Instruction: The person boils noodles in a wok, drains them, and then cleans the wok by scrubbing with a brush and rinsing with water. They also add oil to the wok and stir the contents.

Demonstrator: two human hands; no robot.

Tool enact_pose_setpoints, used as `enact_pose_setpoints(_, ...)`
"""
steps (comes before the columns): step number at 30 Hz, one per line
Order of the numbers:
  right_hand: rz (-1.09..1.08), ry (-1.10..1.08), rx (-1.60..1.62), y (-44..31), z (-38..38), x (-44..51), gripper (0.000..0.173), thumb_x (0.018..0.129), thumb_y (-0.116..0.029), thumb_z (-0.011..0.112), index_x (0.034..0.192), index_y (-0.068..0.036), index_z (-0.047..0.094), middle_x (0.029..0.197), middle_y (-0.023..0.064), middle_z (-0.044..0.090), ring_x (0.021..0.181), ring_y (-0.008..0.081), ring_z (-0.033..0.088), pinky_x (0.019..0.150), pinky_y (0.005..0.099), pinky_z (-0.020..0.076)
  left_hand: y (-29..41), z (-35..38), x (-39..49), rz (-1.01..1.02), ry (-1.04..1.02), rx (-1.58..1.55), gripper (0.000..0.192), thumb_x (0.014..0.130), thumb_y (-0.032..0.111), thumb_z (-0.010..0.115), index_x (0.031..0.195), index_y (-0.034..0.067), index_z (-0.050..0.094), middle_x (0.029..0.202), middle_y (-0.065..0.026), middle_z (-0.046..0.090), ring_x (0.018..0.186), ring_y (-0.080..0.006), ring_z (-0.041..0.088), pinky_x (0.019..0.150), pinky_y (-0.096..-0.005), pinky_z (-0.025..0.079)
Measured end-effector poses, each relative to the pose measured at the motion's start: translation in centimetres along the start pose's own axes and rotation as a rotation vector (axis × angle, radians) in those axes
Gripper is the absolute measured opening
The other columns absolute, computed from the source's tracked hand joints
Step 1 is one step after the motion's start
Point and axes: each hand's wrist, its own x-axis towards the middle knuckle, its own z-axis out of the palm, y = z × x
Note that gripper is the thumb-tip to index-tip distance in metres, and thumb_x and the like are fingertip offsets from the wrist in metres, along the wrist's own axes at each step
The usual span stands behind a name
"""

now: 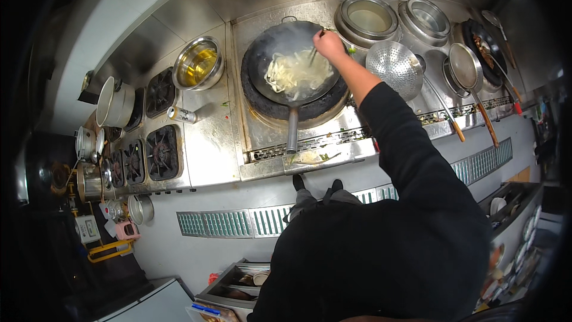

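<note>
Steam rises from a dark wok (262,81), which sits on a round black burner ring (252,106). Wide pale noodles (290,74) lie spread over its bottom. My right hand (330,45) is above the wok's right side, closed around dark chopsticks (313,57) whose tips point down into the noodles. The wok's metal handle (292,130) points toward me, with no hand on it. My left hand is out of view.
Left of the wok stand a steel bowl of yellow oil (199,66), a drink can (182,115) and gas burners (162,152). To the right are a perforated skimmer (394,70), a fine strainer (465,66), a steel pot of cloudy liquid (369,16) and a second wok (473,33).
</note>
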Motion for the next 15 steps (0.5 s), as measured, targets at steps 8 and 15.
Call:
enact_pose_setpoints(8,-0.104,-0.438,0.32,-3.2,5.1,-6.1,0.028,0.091,-0.028,0.056,0.092,-0.003,0.069,0.084,0.0193,0.068,0.078,0.0364,0.066,0.075,0.0418,0.0518,-2.5,-3.8,3.1,0.133,0.096,0.027,0.028,0.088,0.035,0.052,0.082,0.01,0.065,0.082,-0.0153,0.064,0.081,-0.0407,0.061,0.069,-0.0518,0.049)
enact_pose_setpoints(15,-0.018,-0.18,-0.027,-3.1,2.7,-6.0,0.028,0.092,-0.025,0.051,0.089,-0.004,0.069,0.089,0.0231,0.066,0.085,0.0418,0.062,0.078,0.0483,0.05,-6.2,-6.3,9.6,0.095,-0.177,0.15,0.029,0.088,0.036,0.051,0.088,0.012,0.068,0.086,-0.0122,0.067,0.085,-0.0348,0.064,0.072,-0.0469,0.052)
